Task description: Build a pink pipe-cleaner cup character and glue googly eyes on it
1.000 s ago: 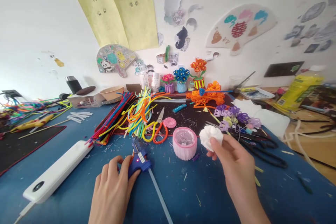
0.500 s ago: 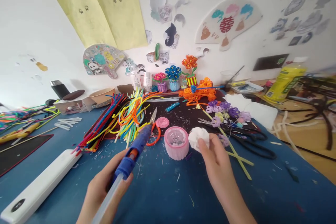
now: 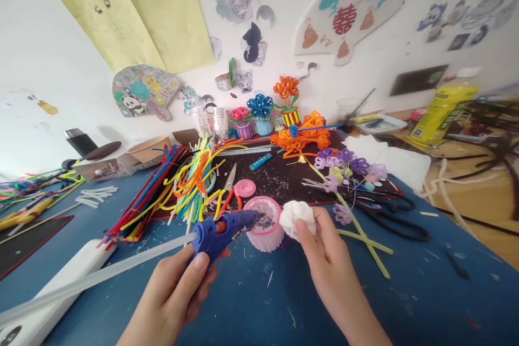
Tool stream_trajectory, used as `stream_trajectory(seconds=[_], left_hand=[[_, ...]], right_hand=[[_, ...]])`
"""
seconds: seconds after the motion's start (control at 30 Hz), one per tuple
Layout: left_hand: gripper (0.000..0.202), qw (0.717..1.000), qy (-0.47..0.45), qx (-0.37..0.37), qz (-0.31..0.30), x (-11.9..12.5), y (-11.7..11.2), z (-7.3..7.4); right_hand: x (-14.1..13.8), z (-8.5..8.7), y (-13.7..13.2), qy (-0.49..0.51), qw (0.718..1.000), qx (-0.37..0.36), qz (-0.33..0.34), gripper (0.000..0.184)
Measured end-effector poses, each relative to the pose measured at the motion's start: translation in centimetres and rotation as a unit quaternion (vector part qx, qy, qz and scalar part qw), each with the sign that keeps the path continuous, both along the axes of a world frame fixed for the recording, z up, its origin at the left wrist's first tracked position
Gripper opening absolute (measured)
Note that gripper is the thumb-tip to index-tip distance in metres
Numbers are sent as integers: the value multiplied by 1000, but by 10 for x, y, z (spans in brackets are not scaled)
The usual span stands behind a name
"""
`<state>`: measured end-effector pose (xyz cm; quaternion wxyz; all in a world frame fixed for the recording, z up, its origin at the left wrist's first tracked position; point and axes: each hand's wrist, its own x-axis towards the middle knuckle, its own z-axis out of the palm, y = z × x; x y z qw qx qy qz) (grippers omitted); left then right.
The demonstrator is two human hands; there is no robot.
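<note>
My left hand (image 3: 182,286) is wrapped round a blue hot glue gun (image 3: 225,232), with a long clear glue stick (image 3: 109,270) out of its back. The gun's nozzle points right, over the opening of a small pink ribbed pot (image 3: 265,240); whether it touches the inside I cannot tell. Just right of the pot, my right hand (image 3: 328,248) pinches a crumpled white wad (image 3: 298,219), perhaps tissue or foam. Behind the pot lie a coiled pink disc (image 3: 245,188) and orange-handled scissors (image 3: 231,189), their handles partly hidden by the gun.
Bundled pipe cleaners (image 3: 150,194) lie left on the blue table, near a long white device (image 3: 77,292). Purple pipe-cleaner flowers (image 3: 340,167) and black-handled scissors (image 3: 389,216) lie right. Small potted craft flowers (image 3: 263,116) line the wall. A yellow bottle (image 3: 441,108) stands back right.
The glue gun has swung from pointing away to pointing right, its nozzle now over the pot. The white wad stays in my right hand beside the pot. The view has shifted slightly.
</note>
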<state>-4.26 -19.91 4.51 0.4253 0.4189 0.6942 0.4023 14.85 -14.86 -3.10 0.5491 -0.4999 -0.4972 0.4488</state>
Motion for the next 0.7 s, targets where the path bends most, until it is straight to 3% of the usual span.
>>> stream_trajectory(seconds=[0.4, 0.7], left_hand=[[51, 998, 55, 27, 7, 2, 6, -1], [52, 996, 87, -6, -8, -3, 7, 4]], right_hand=[[1, -1, -1, -41, 999, 14, -10, 30], [1, 0, -1, -61, 998, 23, -15, 30]])
